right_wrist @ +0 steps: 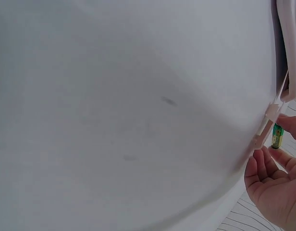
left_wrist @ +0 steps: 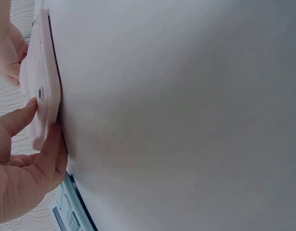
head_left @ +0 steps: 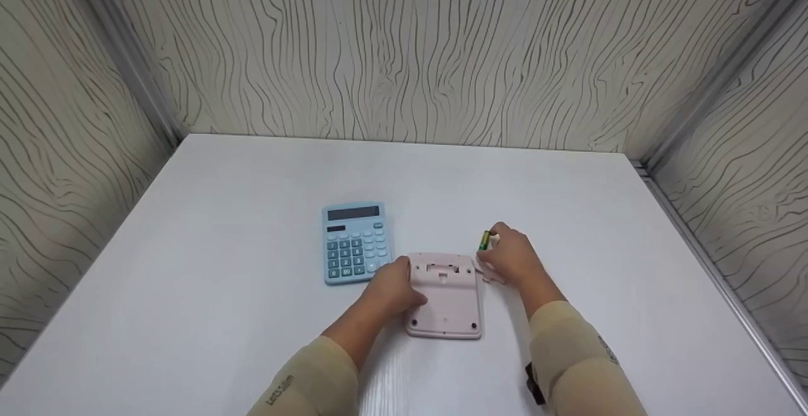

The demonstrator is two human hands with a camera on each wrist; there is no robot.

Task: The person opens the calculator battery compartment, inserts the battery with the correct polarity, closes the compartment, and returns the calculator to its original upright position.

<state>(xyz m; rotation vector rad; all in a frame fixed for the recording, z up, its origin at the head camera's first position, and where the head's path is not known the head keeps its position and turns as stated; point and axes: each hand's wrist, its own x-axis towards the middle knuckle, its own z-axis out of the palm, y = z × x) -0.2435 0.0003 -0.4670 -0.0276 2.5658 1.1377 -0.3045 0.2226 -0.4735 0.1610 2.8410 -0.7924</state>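
Observation:
A pink calculator [head_left: 447, 307] lies face down on the white table, its battery compartment [head_left: 443, 269] uncovered at the far end. My left hand [head_left: 392, 286] grips its left edge, thumb on the back; in the left wrist view the fingers [left_wrist: 53, 149] reach the underside of the rim. Just right of the calculator, my right hand [head_left: 514, 258] pinches a small green and yellow battery [right_wrist: 277, 136] between thumb and forefinger. Below that hand is a small pink battery cover [right_wrist: 264, 127], partly hidden by the fingers. Whether those fingers touch the cover I cannot tell.
A blue calculator [head_left: 357, 242] lies face up close to the left of the pink one, its near right corner by my left hand. The white table [head_left: 252, 176] ends at a wood-grain patterned wall [head_left: 391, 50] at the back, with similar panels on both sides.

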